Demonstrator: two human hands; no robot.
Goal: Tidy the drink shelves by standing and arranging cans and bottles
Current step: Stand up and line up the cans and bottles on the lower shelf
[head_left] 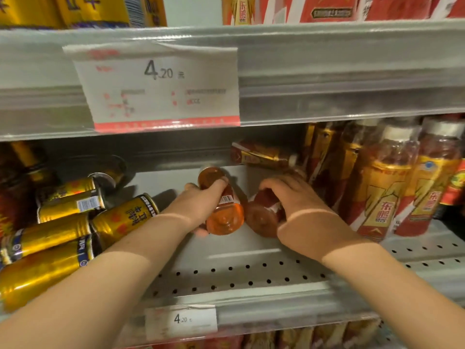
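Note:
Two orange-brown drink bottles lie on their sides in the middle of the grey shelf (pixel 239 253). My left hand (pixel 193 205) is shut on the left bottle (pixel 224 215), whose base points toward me. My right hand (pixel 299 210) is shut on the right bottle (pixel 260 217), covering most of it. Another bottle (pixel 264 156) lies on its side farther back. At the right stand upright bottles (pixel 377 192) with red and gold labels. On the left, several gold cans (pixel 123 217) lie toppled in a heap.
The upper shelf rail carries a large price tag (pixel 161 89) reading 4.20, close above my hands. A smaller price tag (pixel 181 321) sits on the front rail of this shelf. The perforated shelf front (pixel 239 275) lies between my forearms.

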